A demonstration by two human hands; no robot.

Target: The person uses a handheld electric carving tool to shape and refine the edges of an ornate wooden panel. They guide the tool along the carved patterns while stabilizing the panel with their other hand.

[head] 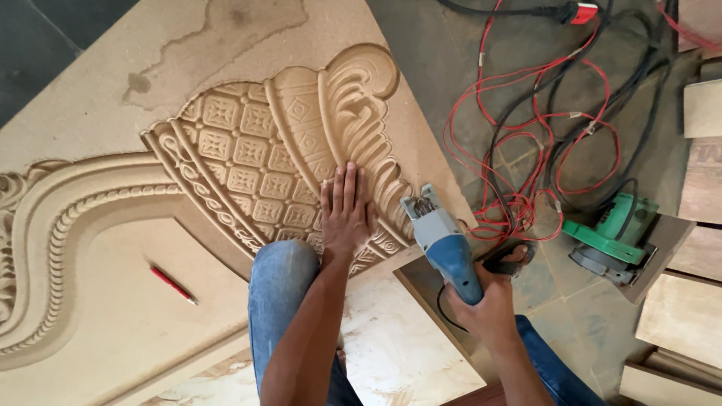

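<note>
L hand (347, 212) flat, open on carved board (248, 150); R hand (487, 301) grips blue power tool (444, 244) at board's edge (432, 169). Carving looks complete; edge work seemingly pending.

No packages, signs or screens are to be seen in the head view. Whether a label is carried by any of the tools cannot be told at this size.
</note>
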